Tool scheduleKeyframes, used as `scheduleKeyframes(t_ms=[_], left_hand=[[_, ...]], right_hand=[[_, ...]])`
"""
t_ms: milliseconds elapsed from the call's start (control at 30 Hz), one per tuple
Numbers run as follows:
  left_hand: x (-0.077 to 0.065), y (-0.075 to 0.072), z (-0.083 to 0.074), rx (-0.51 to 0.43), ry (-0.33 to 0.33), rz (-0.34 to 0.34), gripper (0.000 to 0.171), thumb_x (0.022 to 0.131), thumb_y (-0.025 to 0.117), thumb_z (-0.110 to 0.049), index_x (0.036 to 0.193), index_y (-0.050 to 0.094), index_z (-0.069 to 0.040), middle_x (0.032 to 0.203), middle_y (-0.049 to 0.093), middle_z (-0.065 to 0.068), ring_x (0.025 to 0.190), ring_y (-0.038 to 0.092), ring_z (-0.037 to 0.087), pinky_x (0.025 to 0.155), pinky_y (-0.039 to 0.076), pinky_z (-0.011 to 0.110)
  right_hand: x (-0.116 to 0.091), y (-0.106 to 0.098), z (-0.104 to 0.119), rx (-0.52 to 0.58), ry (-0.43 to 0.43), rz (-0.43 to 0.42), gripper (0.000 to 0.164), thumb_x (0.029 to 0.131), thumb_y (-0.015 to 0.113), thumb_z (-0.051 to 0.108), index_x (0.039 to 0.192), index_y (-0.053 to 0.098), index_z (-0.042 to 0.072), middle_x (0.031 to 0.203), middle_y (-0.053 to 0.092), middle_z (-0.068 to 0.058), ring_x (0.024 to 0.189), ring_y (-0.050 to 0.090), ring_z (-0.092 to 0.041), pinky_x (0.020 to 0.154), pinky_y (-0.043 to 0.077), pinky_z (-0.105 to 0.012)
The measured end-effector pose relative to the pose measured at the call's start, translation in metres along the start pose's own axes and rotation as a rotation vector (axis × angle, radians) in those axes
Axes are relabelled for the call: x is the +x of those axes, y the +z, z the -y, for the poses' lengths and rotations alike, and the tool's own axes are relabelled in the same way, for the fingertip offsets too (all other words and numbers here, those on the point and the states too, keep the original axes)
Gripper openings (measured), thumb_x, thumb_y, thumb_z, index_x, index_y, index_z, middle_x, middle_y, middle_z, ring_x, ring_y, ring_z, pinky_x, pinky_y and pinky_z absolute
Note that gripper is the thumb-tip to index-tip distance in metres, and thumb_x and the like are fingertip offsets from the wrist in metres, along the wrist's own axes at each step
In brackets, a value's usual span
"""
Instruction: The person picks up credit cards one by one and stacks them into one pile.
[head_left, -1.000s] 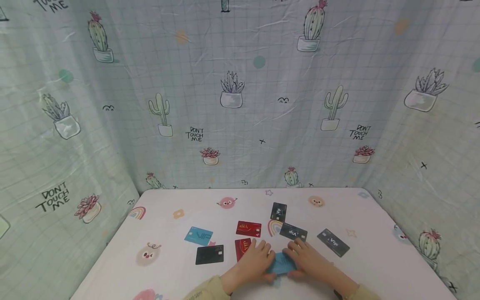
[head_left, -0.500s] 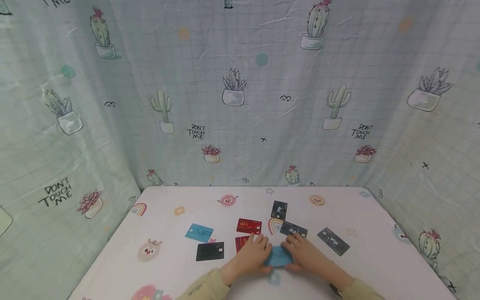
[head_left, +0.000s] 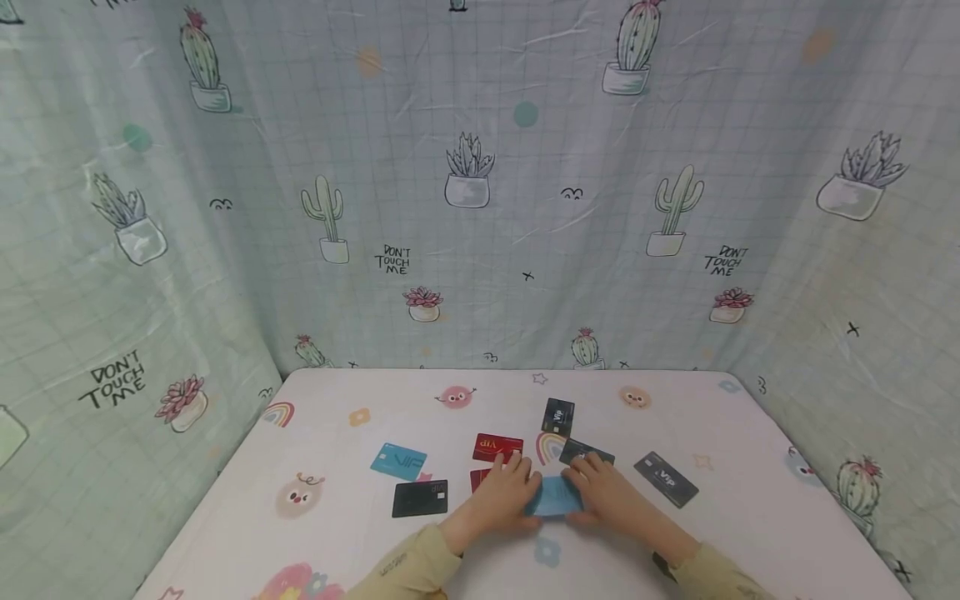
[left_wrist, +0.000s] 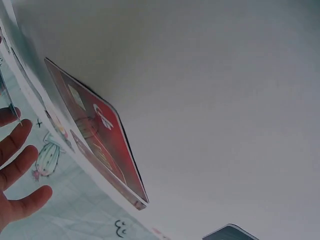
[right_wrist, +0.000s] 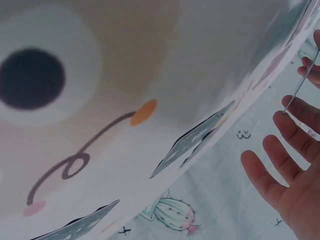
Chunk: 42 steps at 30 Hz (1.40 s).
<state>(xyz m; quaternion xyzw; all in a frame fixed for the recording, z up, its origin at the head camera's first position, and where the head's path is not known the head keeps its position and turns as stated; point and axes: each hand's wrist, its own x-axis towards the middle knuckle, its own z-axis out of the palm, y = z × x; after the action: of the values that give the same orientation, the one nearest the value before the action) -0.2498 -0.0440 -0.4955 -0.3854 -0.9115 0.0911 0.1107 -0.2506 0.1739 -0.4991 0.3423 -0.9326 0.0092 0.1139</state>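
Observation:
A blue card (head_left: 556,497) is held between both hands near the front of the table in the head view. My left hand (head_left: 504,493) pinches its left end and my right hand (head_left: 606,493) its right end. Seen edge-on, the card (right_wrist: 302,82) sits at the fingertips in the right wrist view, the other fingers spread apart. The left hand covers part of a red card (head_left: 477,478); another red VIP card (head_left: 497,447) lies just beyond it. Beyond the right hand's fingertips is a dark Vip card (head_left: 581,448).
On the left lie a blue VIP card (head_left: 399,462) and a black card (head_left: 420,498). One dark Vip card (head_left: 558,417) lies farther back, another (head_left: 666,479) to the right. A dark card (head_left: 662,564) peeks out under the right forearm. Patterned cloth (head_left: 480,250) surrounds the table.
Both hands have moved the blue card together, away from the body and slightly left. The left hand now covers more of the nearer red card. The loose cards lie as before.

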Motion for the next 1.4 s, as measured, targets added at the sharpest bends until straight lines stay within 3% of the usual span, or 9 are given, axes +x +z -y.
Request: scheduleKeyframes(t_ms=[300, 633, 1167, 1400], left_hand=[[0.003, -0.001, 0.006, -0.008, -0.001, -0.022, 0.06, 0.077, 0.056, -0.057, 0.122, 0.051, -0.017, 0.116, 0.054, 0.003, 0.11, 0.047, 0.021, 0.094, 0.041, 0.045], [0.006, 0.003, 0.016, -0.001, 0.036, -0.057, 0.058, 0.08, 0.055, -0.054, 0.123, 0.051, -0.016, 0.115, 0.055, 0.001, 0.109, 0.048, 0.018, 0.093, 0.042, 0.043], [0.005, 0.009, 0.023, 0.016, 0.039, -0.084, 0.05, 0.081, 0.055, -0.051, 0.119, 0.054, -0.018, 0.114, 0.055, -0.002, 0.108, 0.049, 0.017, 0.093, 0.042, 0.042], [0.004, 0.01, 0.024, -0.008, 0.039, -0.03, 0.05, 0.082, 0.054, -0.05, 0.121, 0.053, -0.019, 0.116, 0.055, -0.002, 0.11, 0.048, 0.018, 0.095, 0.041, 0.044]], right_hand=[[0.004, 0.003, -0.003, 0.0, 0.01, -0.002, 0.059, 0.072, 0.061, 0.055, 0.112, 0.056, 0.012, 0.105, 0.049, 0.001, 0.092, 0.04, -0.013, 0.079, 0.045, -0.034], [0.008, 0.008, -0.009, -0.08, -0.026, -0.111, 0.058, 0.071, 0.063, 0.054, 0.109, 0.057, 0.011, 0.099, 0.049, 0.001, 0.088, 0.041, -0.013, 0.073, 0.045, -0.031], [0.01, 0.004, -0.009, -0.031, -0.029, -0.035, 0.053, 0.076, 0.062, 0.047, 0.115, 0.055, 0.011, 0.103, 0.05, 0.0, 0.091, 0.042, -0.014, 0.079, 0.046, -0.034], [0.01, 0.007, -0.009, -0.022, -0.03, -0.008, 0.052, 0.077, 0.062, 0.045, 0.115, 0.055, 0.011, 0.105, 0.051, 0.0, 0.093, 0.043, -0.015, 0.08, 0.046, -0.036]])
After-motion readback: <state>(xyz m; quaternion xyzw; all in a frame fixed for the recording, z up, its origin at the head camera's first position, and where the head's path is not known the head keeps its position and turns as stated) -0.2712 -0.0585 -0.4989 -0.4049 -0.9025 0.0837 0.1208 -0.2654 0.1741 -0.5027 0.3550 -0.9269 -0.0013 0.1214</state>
